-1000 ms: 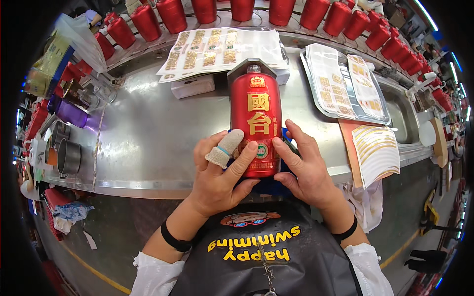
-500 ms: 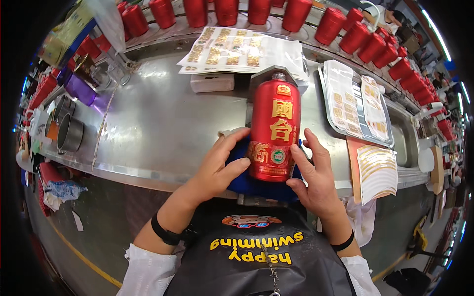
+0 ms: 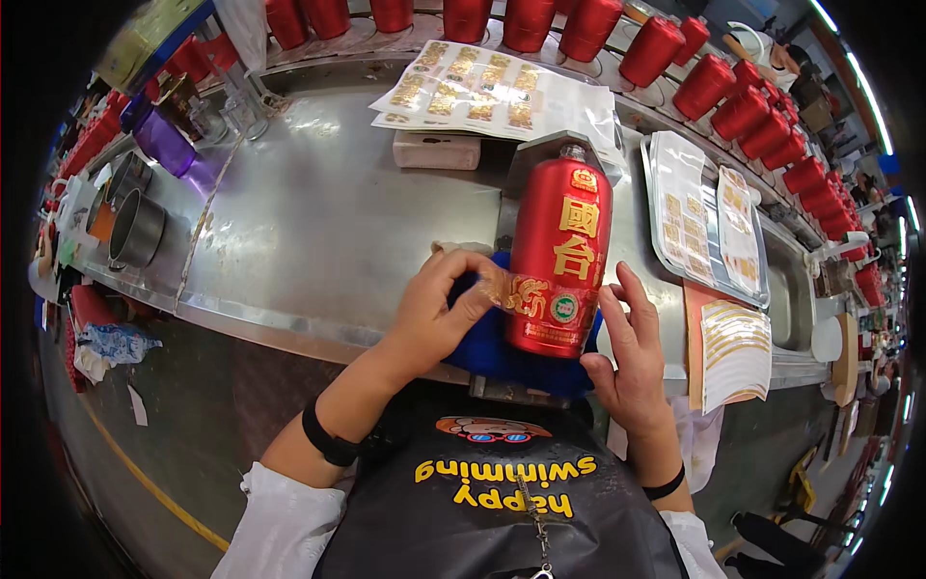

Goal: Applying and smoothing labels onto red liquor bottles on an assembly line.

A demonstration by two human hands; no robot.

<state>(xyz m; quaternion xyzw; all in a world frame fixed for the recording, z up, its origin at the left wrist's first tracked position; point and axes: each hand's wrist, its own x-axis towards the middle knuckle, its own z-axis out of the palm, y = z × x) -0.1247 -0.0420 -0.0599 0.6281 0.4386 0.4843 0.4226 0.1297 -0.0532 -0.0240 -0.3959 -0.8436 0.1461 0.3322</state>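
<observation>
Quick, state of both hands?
Left hand: closed, apparently pinching the label by its edge.
Right hand: partly open, beside the red bottle.

My left hand (image 3: 439, 309) has thumb and finger pinched on the loose edge of some see-through film (image 3: 499, 288) at the left side of this red bottle (image 3: 559, 232), and my right hand (image 3: 637, 347) has its fingers spread loosely along the other side. Bottle's lying on a blue cloth (image 3: 482, 349), neck pointing away from me. Gold label sheets (image 3: 482, 87) are just past it, a tray (image 3: 715, 224) with more sits off right, and a whole row of red bottles (image 3: 529, 21) lines the back.
</observation>
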